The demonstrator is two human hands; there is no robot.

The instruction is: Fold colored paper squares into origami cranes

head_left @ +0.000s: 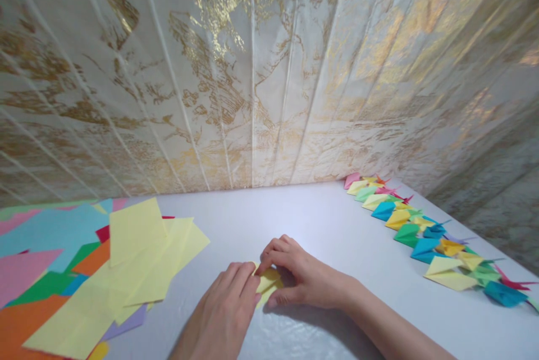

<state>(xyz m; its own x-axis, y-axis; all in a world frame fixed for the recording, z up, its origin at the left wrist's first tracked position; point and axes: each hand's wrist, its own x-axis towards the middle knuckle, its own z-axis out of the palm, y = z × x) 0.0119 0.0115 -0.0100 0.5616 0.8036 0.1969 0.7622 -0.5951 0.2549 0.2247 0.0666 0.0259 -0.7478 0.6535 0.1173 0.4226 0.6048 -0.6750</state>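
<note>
A small folded yellow paper (268,282) lies flat on the white table (311,219) near the front. My left hand (225,312) rests on its left side, fingers curled and pressing down on the paper. My right hand (297,276) pinches the paper's right part between thumb and fingertips. Most of the paper is hidden under both hands.
A loose spread of coloured paper squares (63,259), with yellow sheets (138,259) on top, covers the table's left. A row of several folded coloured paper figures (425,236) runs along the right edge. A white and gold patterned wall (261,68) stands behind.
</note>
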